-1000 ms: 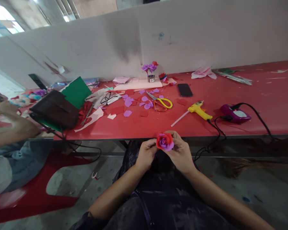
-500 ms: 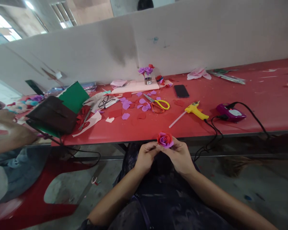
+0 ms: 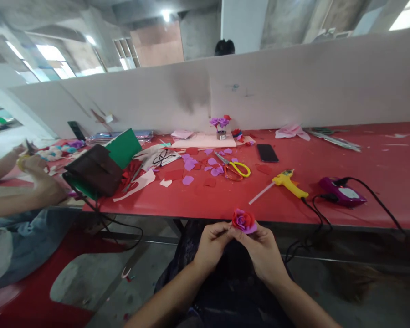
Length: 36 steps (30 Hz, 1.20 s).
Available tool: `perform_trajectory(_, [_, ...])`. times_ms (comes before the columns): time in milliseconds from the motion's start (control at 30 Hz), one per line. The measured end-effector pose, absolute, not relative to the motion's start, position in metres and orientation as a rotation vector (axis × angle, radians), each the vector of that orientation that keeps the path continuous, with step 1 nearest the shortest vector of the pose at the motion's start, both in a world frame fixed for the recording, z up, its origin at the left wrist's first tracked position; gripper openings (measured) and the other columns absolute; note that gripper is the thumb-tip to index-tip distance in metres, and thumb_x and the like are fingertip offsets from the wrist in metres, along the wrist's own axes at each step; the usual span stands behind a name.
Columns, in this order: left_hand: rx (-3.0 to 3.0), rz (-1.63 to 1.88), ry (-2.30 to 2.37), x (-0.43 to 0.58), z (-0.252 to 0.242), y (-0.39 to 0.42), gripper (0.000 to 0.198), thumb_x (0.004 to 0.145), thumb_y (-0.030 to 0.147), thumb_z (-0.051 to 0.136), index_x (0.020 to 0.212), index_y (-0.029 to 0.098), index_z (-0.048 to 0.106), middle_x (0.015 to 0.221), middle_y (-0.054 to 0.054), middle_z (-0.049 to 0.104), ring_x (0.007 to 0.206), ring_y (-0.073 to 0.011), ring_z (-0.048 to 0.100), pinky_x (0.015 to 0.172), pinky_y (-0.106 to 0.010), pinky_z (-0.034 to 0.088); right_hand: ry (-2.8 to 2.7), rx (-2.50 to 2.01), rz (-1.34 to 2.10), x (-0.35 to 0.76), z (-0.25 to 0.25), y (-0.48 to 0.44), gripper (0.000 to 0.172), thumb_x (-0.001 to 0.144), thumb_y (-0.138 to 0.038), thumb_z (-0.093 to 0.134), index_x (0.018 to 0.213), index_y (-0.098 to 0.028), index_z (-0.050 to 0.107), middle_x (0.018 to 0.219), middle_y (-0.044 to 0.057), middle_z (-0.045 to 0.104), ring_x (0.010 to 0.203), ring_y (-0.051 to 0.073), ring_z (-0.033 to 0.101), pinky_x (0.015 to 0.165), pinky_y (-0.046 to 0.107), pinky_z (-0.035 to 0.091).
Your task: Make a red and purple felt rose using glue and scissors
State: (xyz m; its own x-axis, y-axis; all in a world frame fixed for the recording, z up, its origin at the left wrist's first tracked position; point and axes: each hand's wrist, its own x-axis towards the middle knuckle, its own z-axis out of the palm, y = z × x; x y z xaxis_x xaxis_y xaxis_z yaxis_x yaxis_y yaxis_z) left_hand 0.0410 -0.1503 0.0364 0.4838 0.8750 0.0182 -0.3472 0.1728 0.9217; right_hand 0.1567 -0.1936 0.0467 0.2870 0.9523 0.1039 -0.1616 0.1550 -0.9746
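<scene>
Two hands [image 3: 209, 243] on one rose [image 3: 243, 222], just off the table's [image 3: 150, 200] near edge

I have the rose facing up, red and purple, over the lap. My left hand's thumb and fingers are pinched together at its left side, with no gap that I can see. My right hand [image 3: 263, 250] is curled under and around its right side, thumb reaching left to meet the other fingertips; how tightly either squeezes, I cannot tell.

Beyond, on the table, I see scissors [image 3: 239, 169] beside purple petals [image 3: 188, 164], with a phone [image 3: 267, 153] to their right. The glue gun [image 3: 289, 184] lies nearer, left of a purple box [image 3: 345, 193]. Far off stands a pot [image 3: 221, 135] of flowers. At far left, another person's hand [image 3: 37, 169] shows past a brown bag [image 3: 95, 169].
</scene>
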Motion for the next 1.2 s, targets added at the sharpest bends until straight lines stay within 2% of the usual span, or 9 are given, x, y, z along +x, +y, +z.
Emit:
perform_trajectory(133, [1.023,0.929,0.569,0.04,0.041,-0.15,0.025,0.071,0.042,0.077,0.074,0.017,0.079,0.068,-0.003,0.07,0.07,-0.016,0.058,0.076,-0.029,0.046,-0.997,-1.127,0.936,0.157,0.047,-0.193,0.012,0.071,-0.027,0.08,0.079,-0.023,0.072,0.075,-0.001,0.063,0.072,0.016,0.058,0.071,0.028,0.051])
perform_trajectory(233, [0.993,0.937,0.558,0.042,0.041,-0.149,0.025,0.072,0.042,0.077,0.075,0.017,0.079,0.067,-0.003,0.07,0.069,-0.0164,0.058,0.077,-0.03,0.046,-1.024,-1.146,0.921,0.157,0.048,-0.192,0.014,0.071,-0.029,0.08,0.075,-0.022,0.068,0.073,-0.001,0.06,0.069,0.015,0.056,0.066,0.026,0.049])
perform_trajectory(400, [0.989,0.973,0.529,0.046,0.035,-0.148,0.025,0.072,0.041,0.077,0.072,0.016,0.078,0.064,-0.002,0.067,0.067,-0.0152,0.056,0.076,-0.03,0.045,-1.109,-1.12,0.926,0.159,0.052,-0.188,0.012,0.075,-0.03,0.077,0.082,-0.023,0.071,0.08,0.001,0.062,0.077,0.018,0.058,0.073,0.029,0.051])
perform_trajectory(633, [1.015,0.988,0.576,0.045,0.027,-0.146,0.027,0.075,0.042,0.074,0.076,0.016,0.077,0.07,-0.003,0.068,0.07,-0.0152,0.056,0.077,-0.029,0.045,-1.124,-1.146,0.87,0.16,0.058,-0.182,0.01,0.073,-0.029,0.078,0.071,-0.022,0.071,0.075,0.0,0.059,0.071,0.016,0.056,0.065,0.027,0.048])
perform_trajectory(833, [1.053,1.015,0.593,0.042,0.021,-0.143,0.024,0.072,0.04,0.076,0.079,0.017,0.078,0.074,-0.003,0.071,0.077,-0.0186,0.061,0.083,-0.033,0.047,-1.165,-1.094,0.88,0.16,0.058,-0.182,0.008,0.073,-0.026,0.078,0.08,-0.027,0.075,0.079,-0.001,0.059,0.075,0.015,0.057,0.072,0.029,0.049])
perform_trajectory(1033, [1.104,1.015,0.596,0.039,0.018,-0.142,0.022,0.072,0.038,0.076,0.08,0.017,0.078,0.077,-0.003,0.072,0.074,-0.0163,0.059,0.082,-0.031,0.047,-1.207,-1.102,0.833,0.16,0.053,-0.182,0.005,0.076,-0.029,0.075,0.08,-0.027,0.075,0.085,0.002,0.061,0.081,0.017,0.058,0.074,0.03,0.049])
perform_trajectory(1200, [1.102,1.018,0.616,0.039,0.019,-0.144,0.023,0.072,0.038,0.076,0.081,0.017,0.078,0.077,-0.004,0.073,0.077,-0.0178,0.061,0.082,-0.031,0.047,-1.186,-1.091,0.883,0.161,0.05,-0.185,0.009,0.074,-0.025,0.076,0.083,-0.026,0.073,0.086,0.001,0.063,0.088,0.018,0.061,0.08,0.031,0.049])
